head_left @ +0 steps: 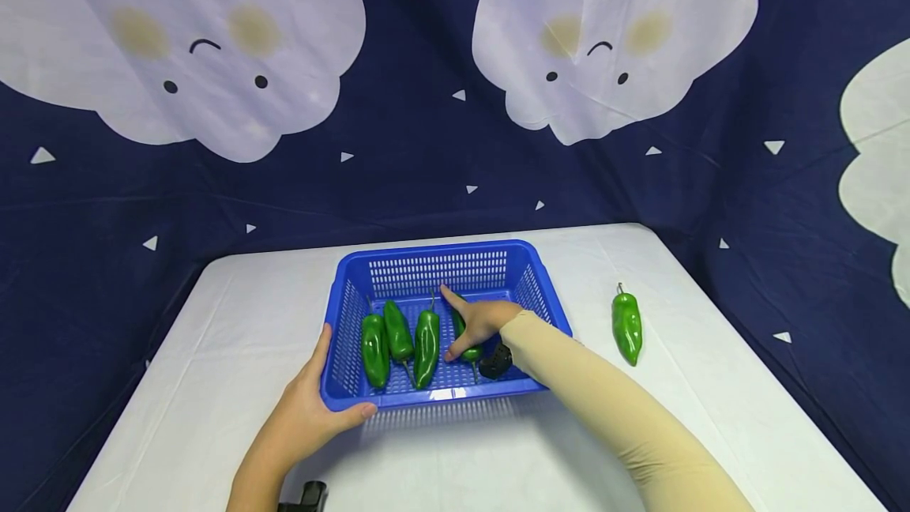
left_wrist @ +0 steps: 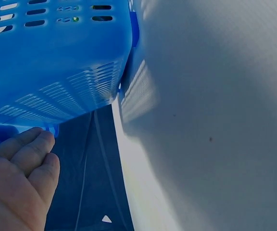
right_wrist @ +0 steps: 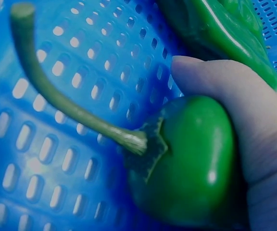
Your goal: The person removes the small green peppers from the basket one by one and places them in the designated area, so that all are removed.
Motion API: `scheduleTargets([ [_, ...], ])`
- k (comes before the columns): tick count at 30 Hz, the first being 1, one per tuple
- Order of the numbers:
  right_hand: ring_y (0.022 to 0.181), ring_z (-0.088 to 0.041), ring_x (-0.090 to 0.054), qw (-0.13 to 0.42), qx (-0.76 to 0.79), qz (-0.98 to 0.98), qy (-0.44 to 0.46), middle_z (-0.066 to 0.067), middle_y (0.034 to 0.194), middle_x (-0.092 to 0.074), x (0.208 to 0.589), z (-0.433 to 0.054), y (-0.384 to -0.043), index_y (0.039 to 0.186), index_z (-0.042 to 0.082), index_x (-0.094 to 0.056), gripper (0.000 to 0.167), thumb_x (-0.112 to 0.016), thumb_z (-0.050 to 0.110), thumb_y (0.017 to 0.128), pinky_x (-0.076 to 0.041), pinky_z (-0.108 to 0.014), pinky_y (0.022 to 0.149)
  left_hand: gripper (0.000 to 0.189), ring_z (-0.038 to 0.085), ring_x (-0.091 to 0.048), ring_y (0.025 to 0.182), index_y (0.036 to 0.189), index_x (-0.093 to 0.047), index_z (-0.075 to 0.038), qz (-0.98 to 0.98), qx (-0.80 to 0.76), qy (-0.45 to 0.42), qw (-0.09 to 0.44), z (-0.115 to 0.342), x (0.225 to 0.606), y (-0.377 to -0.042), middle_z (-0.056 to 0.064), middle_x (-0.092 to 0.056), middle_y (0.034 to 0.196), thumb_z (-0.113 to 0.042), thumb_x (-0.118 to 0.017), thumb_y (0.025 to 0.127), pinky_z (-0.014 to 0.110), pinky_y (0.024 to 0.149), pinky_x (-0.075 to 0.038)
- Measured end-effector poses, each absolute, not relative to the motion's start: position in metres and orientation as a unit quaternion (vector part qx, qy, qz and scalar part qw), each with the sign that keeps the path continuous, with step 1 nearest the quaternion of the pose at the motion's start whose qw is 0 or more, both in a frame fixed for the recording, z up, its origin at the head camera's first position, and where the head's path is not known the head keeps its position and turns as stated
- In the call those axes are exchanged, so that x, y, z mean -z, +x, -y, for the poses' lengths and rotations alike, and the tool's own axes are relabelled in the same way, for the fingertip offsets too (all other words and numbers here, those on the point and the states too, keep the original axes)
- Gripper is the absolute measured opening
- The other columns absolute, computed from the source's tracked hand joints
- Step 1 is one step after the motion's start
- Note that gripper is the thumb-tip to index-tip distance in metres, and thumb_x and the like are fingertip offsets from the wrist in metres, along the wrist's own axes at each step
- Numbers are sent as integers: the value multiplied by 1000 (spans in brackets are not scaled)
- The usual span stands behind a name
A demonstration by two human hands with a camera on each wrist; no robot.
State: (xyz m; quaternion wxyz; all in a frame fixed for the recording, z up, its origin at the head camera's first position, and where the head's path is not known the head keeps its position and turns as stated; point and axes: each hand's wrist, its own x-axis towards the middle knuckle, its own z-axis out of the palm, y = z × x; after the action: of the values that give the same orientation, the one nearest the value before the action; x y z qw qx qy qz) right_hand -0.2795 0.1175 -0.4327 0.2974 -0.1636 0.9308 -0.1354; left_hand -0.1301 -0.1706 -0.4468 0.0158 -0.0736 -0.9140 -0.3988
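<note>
A blue plastic basket (head_left: 441, 250) with slotted walls stands on the table. My left hand (head_left: 302, 413) holds its near left corner, thumb along the front rim and fingers against the left side. Inside the basket, my right hand (head_left: 486, 318) grips a green pepper (right_wrist: 191, 163) whose curved stem points towards me. The thumb (right_wrist: 215, 77) lies along this pepper's side in the right wrist view; in the head view the hand covers part of it. To its left lie three more green peppers (head_left: 426, 348), side by side on the basket floor.
One more green pepper (head_left: 626, 326) lies on the white-covered table (head_left: 711, 417), to the right of the basket. A dark blue cloth (head_left: 419, 172) with white clouds hangs behind the table. A black object (head_left: 311, 495) shows at the bottom beside my left wrist.
</note>
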Motion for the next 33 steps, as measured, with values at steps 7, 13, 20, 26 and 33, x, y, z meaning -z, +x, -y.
scheduleTargets([
  [7,146,-35,-37,298,140,-930,-165,-12,163,-28,431,-117,-278,158,37,13,131,-81,61,71,-32,-53,118,132,49,-40,139,161,5,-22,914,399,-68,9,170,446,-130,24,-25,161,-56,-84,70,66,109,-36],
  [13,145,-36,-37,299,141,-929,-167,-12,164,-27,430,-117,-278,158,36,13,131,-81,61,71,-32,-52,118,132,49,-41,139,161,5,-22,914,400,-68,11,171,447,-130,25,-25,161,-55,-85,70,66,109,-36],
  [20,145,-35,-38,298,138,-929,-168,-12,163,-27,430,-117,-278,158,36,13,130,-81,61,71,-33,-52,118,132,49,-41,139,161,5,-22,914,401,-66,9,170,446,-130,25,-25,161,-55,-85,70,66,109,-36],
  [26,143,-36,-41,295,132,-932,-165,-12,162,-31,430,-118,-278,158,38,12,130,-81,63,70,-35,-53,116,132,49,-41,139,161,6,-23,914,400,-66,8,170,445,-130,24,-25,161,-55,-85,70,66,109,-36],
  [33,142,-36,-42,295,131,-932,-163,-12,161,-33,432,-118,-280,158,39,12,130,-81,64,69,-36,-53,115,132,49,-40,139,161,5,-22,914,401,-67,9,170,444,-130,25,-25,161,-55,-85,70,66,109,-36],
])
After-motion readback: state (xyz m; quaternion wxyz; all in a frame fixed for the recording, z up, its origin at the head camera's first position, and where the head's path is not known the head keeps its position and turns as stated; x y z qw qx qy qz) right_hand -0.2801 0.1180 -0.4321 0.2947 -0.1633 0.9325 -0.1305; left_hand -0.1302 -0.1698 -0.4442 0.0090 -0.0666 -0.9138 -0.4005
